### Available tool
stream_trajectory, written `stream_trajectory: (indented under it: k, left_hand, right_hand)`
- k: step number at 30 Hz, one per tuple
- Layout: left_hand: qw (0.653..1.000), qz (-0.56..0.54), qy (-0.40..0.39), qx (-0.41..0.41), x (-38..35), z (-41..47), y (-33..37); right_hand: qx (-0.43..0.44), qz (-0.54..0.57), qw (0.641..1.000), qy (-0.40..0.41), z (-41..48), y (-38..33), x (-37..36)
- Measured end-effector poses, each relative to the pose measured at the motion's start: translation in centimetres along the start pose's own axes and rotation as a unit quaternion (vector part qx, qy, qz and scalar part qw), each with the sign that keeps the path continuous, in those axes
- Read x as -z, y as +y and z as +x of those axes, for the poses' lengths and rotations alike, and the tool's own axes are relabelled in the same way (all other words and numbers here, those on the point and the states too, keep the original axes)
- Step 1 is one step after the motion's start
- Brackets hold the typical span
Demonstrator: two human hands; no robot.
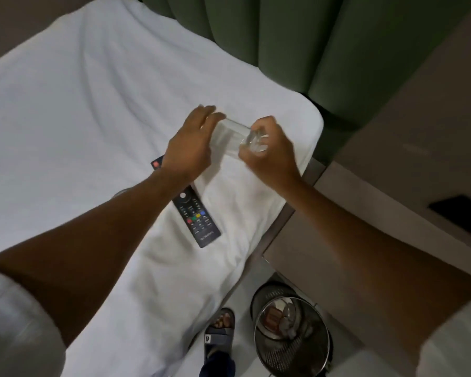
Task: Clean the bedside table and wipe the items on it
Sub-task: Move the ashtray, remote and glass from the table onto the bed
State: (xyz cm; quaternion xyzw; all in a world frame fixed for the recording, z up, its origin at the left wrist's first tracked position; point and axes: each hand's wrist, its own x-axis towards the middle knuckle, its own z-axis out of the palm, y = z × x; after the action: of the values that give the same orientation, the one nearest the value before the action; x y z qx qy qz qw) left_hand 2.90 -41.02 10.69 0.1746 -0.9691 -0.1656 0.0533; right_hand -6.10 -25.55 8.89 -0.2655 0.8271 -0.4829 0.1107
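A clear drinking glass (233, 136) lies sideways in the air above the white bed (79, 118), held between both hands. My right hand (269, 153) grips its thick base. My left hand (193, 142) closes over its mouth end, fingers curled around the rim. A black remote control (197, 217) with coloured buttons lies on the sheet below my left wrist, its upper end hidden by that wrist. The beige bedside table (392, 191) stands to the right of the bed, with a dark flat object (460, 212) on it.
A green padded headboard (297, 36) rises behind the bed. A wire-mesh waste bin (291, 336) with some rubbish stands on the floor at the lower right. A foot in a sandal (219, 333) shows beside the bed's edge.
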Motion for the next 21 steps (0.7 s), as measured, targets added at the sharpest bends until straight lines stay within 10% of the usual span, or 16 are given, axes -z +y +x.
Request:
stream_trajectory:
  k: [5,14,21]
  left_hand:
    - [0.99,0.056,-0.128,0.002,0.6,-1.6,-3.5]
    - [0.982,0.111,0.038,-0.151,-1.9,-2.9,3.1]
    - [0.953,0.052,-0.048,-0.296,-11.5,-9.7,15.0]
  right_hand:
    - [0.044,-0.142,0.988,-0.051,-1.5,-0.2,-3.6]
    - [-0.028,-0.192,0.97,0.15,-9.5,3.7,1.5]
    - [-0.169,-0.269,0.938,0.138,-21.3,12.5,8.4]
